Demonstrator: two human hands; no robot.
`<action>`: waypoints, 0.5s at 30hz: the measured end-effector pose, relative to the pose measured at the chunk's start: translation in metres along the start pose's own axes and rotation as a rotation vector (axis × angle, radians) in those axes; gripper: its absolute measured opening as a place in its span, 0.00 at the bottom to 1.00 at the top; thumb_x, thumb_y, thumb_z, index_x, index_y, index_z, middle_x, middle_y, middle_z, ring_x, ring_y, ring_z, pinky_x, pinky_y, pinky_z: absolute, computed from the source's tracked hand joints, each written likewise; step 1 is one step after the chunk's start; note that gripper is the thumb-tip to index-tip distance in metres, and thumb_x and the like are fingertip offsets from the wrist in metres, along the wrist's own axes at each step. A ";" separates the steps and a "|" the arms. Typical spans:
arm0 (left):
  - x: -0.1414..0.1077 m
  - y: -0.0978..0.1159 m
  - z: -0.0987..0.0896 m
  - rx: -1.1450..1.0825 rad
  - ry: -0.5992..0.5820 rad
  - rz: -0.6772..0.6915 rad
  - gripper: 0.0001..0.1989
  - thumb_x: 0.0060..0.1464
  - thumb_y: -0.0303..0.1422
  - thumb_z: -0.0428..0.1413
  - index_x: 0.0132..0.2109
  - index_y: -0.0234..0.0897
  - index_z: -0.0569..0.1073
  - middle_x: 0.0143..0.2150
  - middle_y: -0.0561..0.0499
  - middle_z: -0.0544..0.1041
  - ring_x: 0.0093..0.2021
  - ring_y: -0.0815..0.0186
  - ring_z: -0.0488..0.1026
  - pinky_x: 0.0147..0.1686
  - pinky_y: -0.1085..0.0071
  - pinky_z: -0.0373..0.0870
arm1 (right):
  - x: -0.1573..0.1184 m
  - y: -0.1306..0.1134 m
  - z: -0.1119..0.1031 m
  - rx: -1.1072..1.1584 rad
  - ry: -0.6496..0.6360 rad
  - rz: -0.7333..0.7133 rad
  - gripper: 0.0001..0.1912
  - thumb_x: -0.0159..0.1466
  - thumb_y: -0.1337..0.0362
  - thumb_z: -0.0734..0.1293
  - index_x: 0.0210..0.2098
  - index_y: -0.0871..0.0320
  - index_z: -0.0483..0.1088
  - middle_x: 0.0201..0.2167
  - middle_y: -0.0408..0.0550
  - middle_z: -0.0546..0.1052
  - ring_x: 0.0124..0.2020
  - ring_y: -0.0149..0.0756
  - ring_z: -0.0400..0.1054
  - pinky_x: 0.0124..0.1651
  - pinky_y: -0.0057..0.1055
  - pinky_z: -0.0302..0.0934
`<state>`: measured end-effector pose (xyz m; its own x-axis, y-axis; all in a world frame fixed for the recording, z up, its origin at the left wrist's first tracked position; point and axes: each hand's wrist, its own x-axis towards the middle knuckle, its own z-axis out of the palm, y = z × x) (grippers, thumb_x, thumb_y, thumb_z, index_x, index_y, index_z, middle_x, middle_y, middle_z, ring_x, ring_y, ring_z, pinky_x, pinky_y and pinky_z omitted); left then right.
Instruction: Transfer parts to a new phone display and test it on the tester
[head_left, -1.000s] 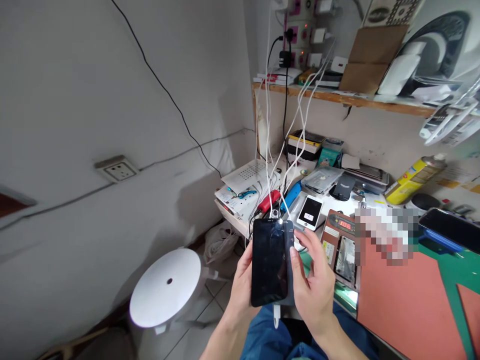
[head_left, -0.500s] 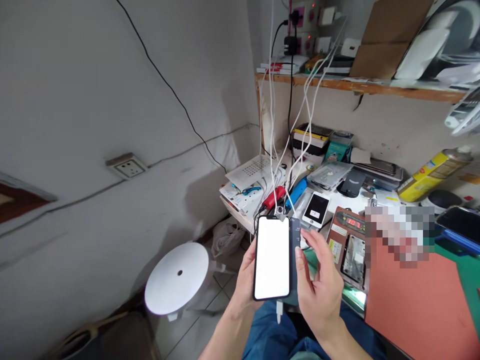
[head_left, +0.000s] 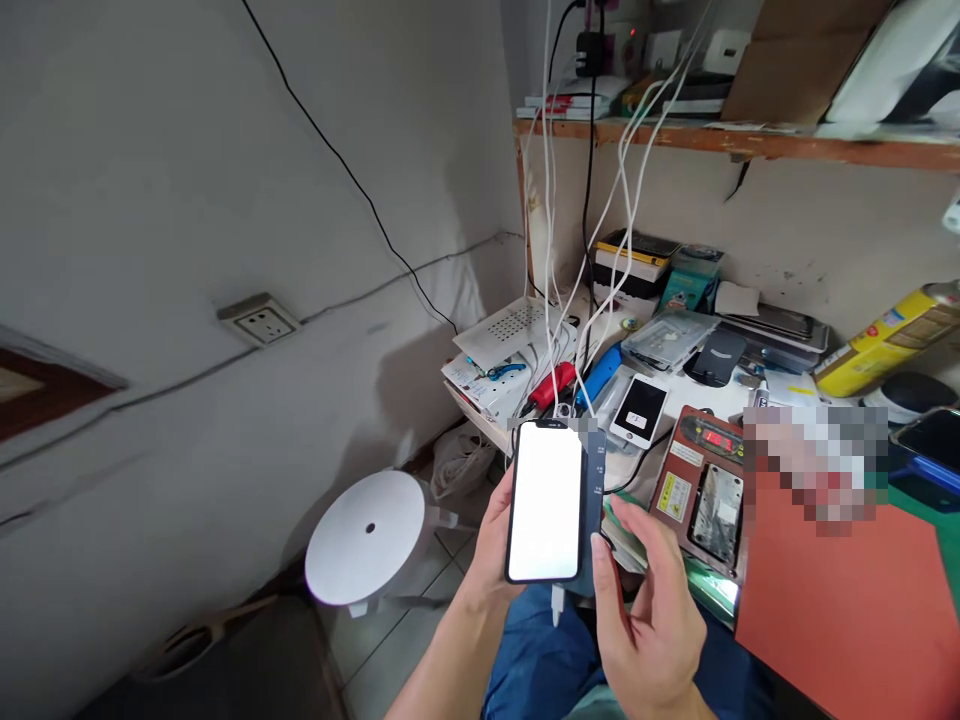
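Note:
My left hand (head_left: 489, 545) is closed around the left edge of a phone screen (head_left: 544, 505) whose display glows plain white, with a notch at the top. Behind it lies a flat dark grey device (head_left: 595, 475) with small pale markings along its right strip. A white cable plug (head_left: 557, 602) sticks out at the bottom edge. My right hand (head_left: 651, 610) is beside the device's right edge, thumb and fingers apart, holding nothing. Whether the thumb tip touches the device, I cannot tell.
On the bench are a white-framed phone (head_left: 639, 412), a brown heating station (head_left: 686, 480) with red digits, a red mat (head_left: 847, 600) and a yellow spray can (head_left: 889, 338). White cables (head_left: 630, 210) hang from the shelf (head_left: 675, 135). A white stool (head_left: 365, 540) stands left.
My right hand has drawn back slightly down and right from the device's edge. The screen stays white in my left hand. The view has shifted a little.

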<state>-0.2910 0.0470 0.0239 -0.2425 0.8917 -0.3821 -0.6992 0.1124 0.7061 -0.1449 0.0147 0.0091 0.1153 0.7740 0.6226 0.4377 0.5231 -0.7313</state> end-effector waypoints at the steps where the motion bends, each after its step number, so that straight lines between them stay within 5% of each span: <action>1: 0.000 0.000 0.000 0.000 0.000 0.001 0.29 0.31 0.42 0.81 0.44 0.42 0.88 0.31 0.52 0.87 0.22 0.66 0.79 0.20 0.76 0.75 | -0.002 0.000 0.000 0.001 0.003 -0.007 0.27 0.71 0.72 0.70 0.68 0.56 0.69 0.56 0.58 0.81 0.55 0.48 0.80 0.54 0.46 0.80; 15: 0.002 -0.004 -0.002 0.067 0.008 0.027 0.35 0.30 0.46 0.80 0.49 0.42 0.87 0.31 0.53 0.86 0.21 0.67 0.76 0.20 0.74 0.71 | -0.007 -0.006 -0.008 0.012 -0.027 0.031 0.28 0.70 0.73 0.71 0.67 0.54 0.69 0.55 0.58 0.82 0.55 0.51 0.80 0.54 0.52 0.81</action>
<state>-0.2903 0.0478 0.0193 -0.2657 0.8915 -0.3670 -0.6459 0.1180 0.7543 -0.1412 0.0034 0.0112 0.1043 0.7993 0.5918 0.4240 0.5025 -0.7535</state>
